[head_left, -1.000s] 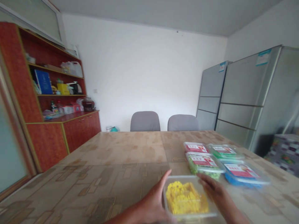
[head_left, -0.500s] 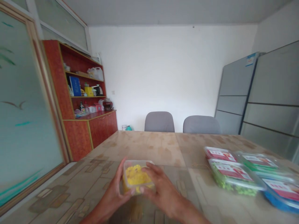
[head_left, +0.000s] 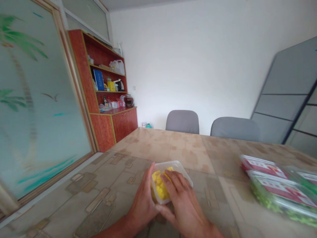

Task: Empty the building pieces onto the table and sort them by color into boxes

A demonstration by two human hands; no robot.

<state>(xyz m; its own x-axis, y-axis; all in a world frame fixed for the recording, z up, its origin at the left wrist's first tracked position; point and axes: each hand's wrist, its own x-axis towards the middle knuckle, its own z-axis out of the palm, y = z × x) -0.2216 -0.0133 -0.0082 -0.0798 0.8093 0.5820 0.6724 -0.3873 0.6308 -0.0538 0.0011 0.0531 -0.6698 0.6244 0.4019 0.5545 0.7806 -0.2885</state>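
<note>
A clear plastic box of yellow pieces [head_left: 165,180] rests on the patterned table [head_left: 119,172] in front of me. My left hand [head_left: 143,206] cups its left side with the fingers pressed against the wall. Across the top of the box lies my right hand [head_left: 182,205], fingers flat over the yellow contents and thumb at the near edge. Both hands are in contact with the box.
Several lidded boxes with red labels lie at the table's right: a red one [head_left: 262,164] and a green one [head_left: 279,195]. Two grey chairs [head_left: 182,121] stand at the far edge. A red shelf cabinet [head_left: 109,99] and a frosted glass door [head_left: 37,109] are on the left, grey refrigerators [head_left: 289,102] on the right.
The box of yellow pieces moved left across the table, away from the labelled boxes. My right hand shifted from its side onto its top. The view swung left.
</note>
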